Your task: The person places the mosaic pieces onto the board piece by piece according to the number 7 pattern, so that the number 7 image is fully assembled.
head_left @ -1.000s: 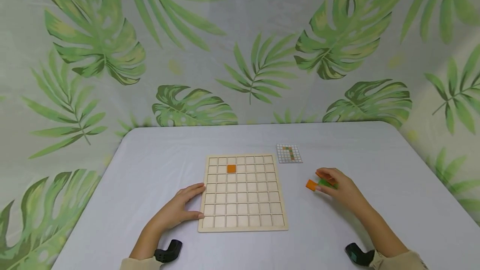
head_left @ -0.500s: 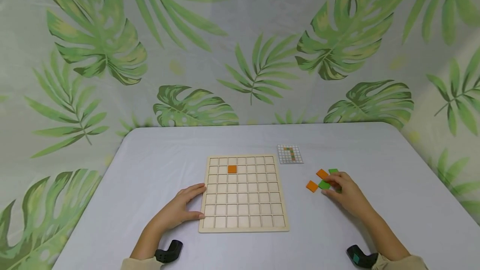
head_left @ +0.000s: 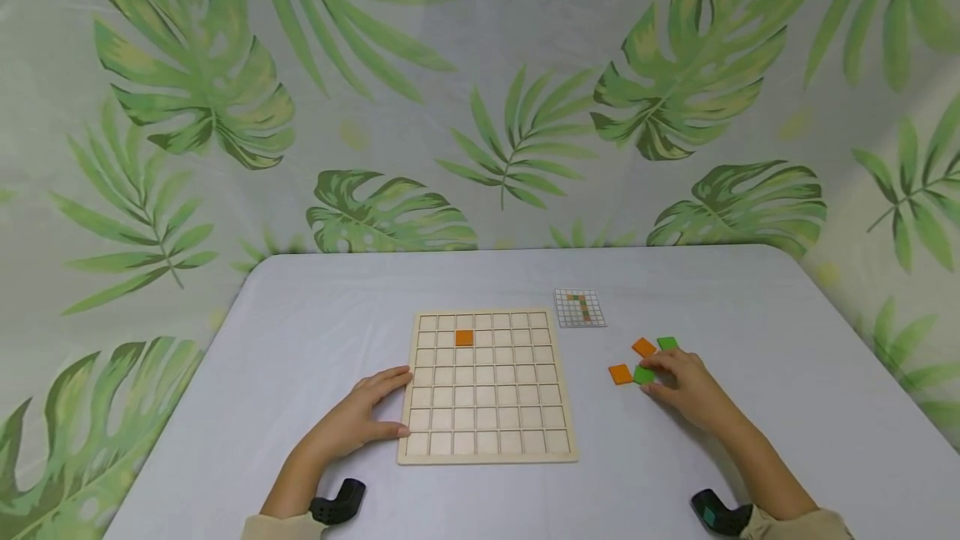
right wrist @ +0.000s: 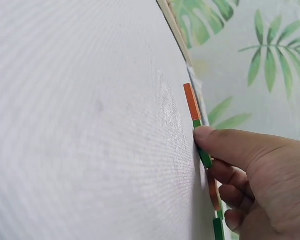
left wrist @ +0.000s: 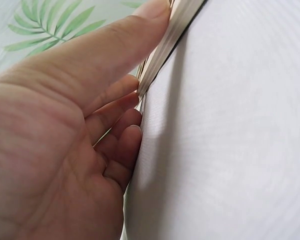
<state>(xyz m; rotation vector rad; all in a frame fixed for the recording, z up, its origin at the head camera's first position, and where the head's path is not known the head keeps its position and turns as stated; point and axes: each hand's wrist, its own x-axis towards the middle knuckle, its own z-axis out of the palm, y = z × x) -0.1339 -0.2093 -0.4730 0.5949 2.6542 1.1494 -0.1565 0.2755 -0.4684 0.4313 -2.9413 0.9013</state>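
My left hand (head_left: 356,417) rests at the left edge of a wooden grid board (head_left: 485,395), thumb and fingertips touching its side. In the left wrist view the thumb lies along the board's rim, with the other fingers loosely bent below it. An orange square tile (head_left: 464,337) sits in the second row, third column. To the right of the board, my right hand (head_left: 688,392) pinches a green tile (head_left: 643,375) low over the table. The right wrist view shows the thumb on that green tile (right wrist: 205,158), end to end with an orange tile (right wrist: 191,101).
Around the right hand lie an orange tile (head_left: 620,374), another orange tile (head_left: 643,347) and a green tile (head_left: 667,343). A small printed pattern card (head_left: 580,308) lies beyond the board's upper right corner. The white table (head_left: 322,298) ends at a leaf-print backdrop (head_left: 510,140).
My right hand first drew back from the cluster, uncovering tiles spread on the table. It then took the green tile, which shifted slightly left with the orange one beside it. The left hand stayed put.
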